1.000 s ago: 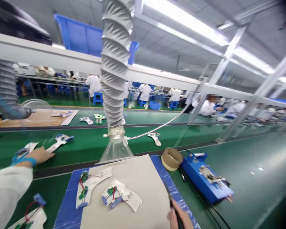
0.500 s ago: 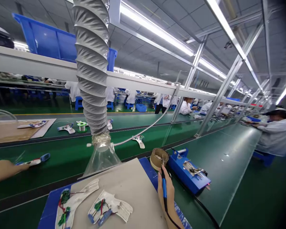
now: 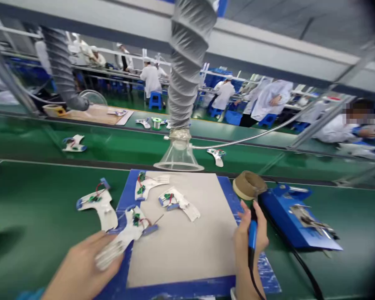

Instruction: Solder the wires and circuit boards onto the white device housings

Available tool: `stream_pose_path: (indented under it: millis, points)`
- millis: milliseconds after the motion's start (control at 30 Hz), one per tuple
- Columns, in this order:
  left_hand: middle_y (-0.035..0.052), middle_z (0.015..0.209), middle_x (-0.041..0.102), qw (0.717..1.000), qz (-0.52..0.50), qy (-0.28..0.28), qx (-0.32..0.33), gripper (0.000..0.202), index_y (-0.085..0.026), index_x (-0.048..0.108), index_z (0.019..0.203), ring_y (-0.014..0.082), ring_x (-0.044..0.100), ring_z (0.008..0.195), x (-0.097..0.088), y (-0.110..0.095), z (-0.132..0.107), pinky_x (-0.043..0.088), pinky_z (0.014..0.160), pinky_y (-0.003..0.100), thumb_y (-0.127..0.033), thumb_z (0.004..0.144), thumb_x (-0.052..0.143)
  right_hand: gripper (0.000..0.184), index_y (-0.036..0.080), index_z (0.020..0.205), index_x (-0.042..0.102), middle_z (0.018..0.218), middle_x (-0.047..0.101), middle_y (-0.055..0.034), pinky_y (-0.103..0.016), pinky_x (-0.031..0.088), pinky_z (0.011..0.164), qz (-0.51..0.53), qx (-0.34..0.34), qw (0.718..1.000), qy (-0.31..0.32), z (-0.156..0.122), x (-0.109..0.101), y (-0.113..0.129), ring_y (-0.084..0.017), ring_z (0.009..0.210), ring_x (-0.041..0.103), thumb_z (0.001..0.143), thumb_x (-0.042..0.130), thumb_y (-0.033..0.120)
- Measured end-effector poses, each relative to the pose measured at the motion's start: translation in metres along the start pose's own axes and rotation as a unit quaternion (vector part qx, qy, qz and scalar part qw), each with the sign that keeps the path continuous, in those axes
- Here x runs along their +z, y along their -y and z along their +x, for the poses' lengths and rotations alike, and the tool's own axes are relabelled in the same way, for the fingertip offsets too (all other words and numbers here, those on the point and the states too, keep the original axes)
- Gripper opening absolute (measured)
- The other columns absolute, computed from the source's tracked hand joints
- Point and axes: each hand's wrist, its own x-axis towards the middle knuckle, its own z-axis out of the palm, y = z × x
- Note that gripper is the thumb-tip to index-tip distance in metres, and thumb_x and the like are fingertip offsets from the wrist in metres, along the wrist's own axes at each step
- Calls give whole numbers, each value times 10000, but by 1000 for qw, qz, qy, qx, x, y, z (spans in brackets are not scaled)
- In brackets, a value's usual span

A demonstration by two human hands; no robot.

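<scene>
My left hand [image 3: 84, 262] is closed on the handle of a white gun-shaped plastic housing half [image 3: 125, 235], which has a small green board, red wires and a blue end piece. It is above the left edge of the blue-bordered work mat [image 3: 181, 250]. My right hand [image 3: 251, 233] grips a soldering iron [image 3: 252, 234] by its blue handle. The iron's tip points up by a brown tape roll [image 3: 249, 185]; whether they touch I cannot tell. Two similar housing halves [image 3: 151, 183] [image 3: 179, 203] lie on the mat, and another housing half [image 3: 100, 206] lies left of it.
Behind the mat hangs a grey duct with a clear funnel hood [image 3: 179, 156]. A blue soldering station [image 3: 300, 221] stands at the right, its black cable [image 3: 303, 262] running forward. More housings [image 3: 216, 157] lie on the green belt beyond. Co-workers [image 3: 151, 79] sit in the background.
My view has swung left and down. My left hand has brought a housing from the belt at the left to the mat's edge. My right hand still holds the soldering iron by the tape roll.
</scene>
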Motion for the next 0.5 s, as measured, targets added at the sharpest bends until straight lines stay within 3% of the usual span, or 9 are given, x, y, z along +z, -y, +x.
stream_pose_path:
  millis: [67,133,200,267,367,433,500]
  points:
    - [28,888,788,1000,-7,-19,7,359,-218,764,981,163,761,748,13,-35,-9,609,668,184,-475,963,515,540,185,1345,540,1056,746,-98,-316,539,770,22,-13,999,48,-35,-12,18,-179,755,709,973,451,566]
    - [57,1003,787,999,-27,4,33,356,-185,699,1166,182,771,847,24,-59,-13,618,710,201,-412,970,507,443,182,1171,640,1006,751,-81,-310,535,745,30,-48,992,110,-73,-24,31,-185,754,714,976,464,538]
    - [49,1070,778,997,-54,38,48,329,-200,646,1215,187,769,895,30,-72,-16,621,731,225,-350,980,472,429,223,1218,636,1116,732,-69,-329,536,832,-25,-40,977,208,-109,-32,36,-223,984,712,994,439,532]
    - [17,1067,779,993,-88,71,32,297,-230,614,1185,167,767,885,31,-74,-16,612,734,229,-257,1002,381,566,200,1318,553,1308,652,-106,-385,529,927,-38,-88,958,270,-135,-36,33,-272,1147,653,935,522,616]
    - [1,1071,779,985,-141,96,-19,347,-235,515,1265,145,760,864,30,-66,-12,587,740,230,-187,1018,276,749,180,1410,430,1450,535,-148,-445,527,975,-42,-149,934,321,-150,-35,23,-312,1272,573,862,607,659]
    - [11,1059,778,977,-178,108,-52,347,-223,453,1326,150,751,877,28,-62,-9,571,742,236,-207,1022,285,711,185,1431,399,1459,526,-151,-424,553,939,-45,-201,916,344,-145,-31,17,-295,1270,580,889,621,587]
    - [5,954,776,964,-213,139,-84,307,-218,486,1283,153,737,832,29,-60,-8,547,710,233,-244,1017,334,594,192,1419,417,1441,546,-143,-387,576,888,-50,-257,903,340,-133,-27,14,-264,1223,615,932,603,478]
